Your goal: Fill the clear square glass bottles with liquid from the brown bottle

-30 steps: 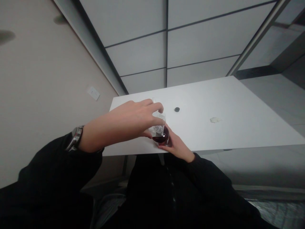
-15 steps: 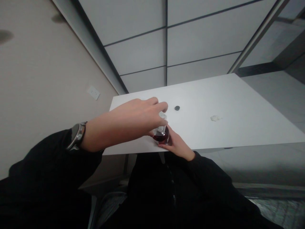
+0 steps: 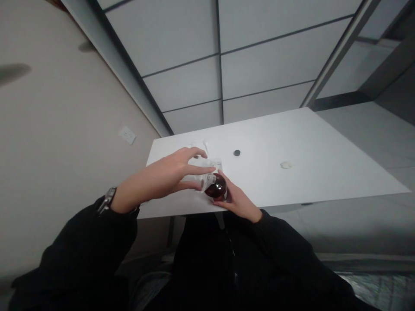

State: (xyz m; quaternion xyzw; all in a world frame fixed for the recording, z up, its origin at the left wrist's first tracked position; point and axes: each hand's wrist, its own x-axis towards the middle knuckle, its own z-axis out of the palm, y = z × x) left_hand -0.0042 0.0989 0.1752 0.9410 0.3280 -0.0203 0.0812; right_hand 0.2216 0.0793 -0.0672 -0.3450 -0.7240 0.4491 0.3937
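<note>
A small dark red round bottle (image 3: pixel 216 190) rests near the front edge of the white table (image 3: pixel 292 185). My right hand (image 3: pixel 238 199) cups it from the right and below, fingers wrapped round it. My left hand (image 3: pixel 171 175) reaches in from the left, its fingers pinching a clear crinkled plastic wrapper (image 3: pixel 207 169) that sits against the bottle's top. A watch (image 3: pixel 105 202) shows on my left wrist above a black sleeve.
A small black round cap (image 3: pixel 237 153) lies on the table behind the bottle. A white crumpled scrap (image 3: pixel 286 164) lies to the right. Small white bits (image 3: pixel 204 144) lie near the far left edge. A wall with a socket (image 3: pixel 127 135) stands left.
My left hand has dropped lower and pulled back to the left, drawing the clear wrapper down beside the bottle. The view has tilted slightly. My right hand stays on the bottle.
</note>
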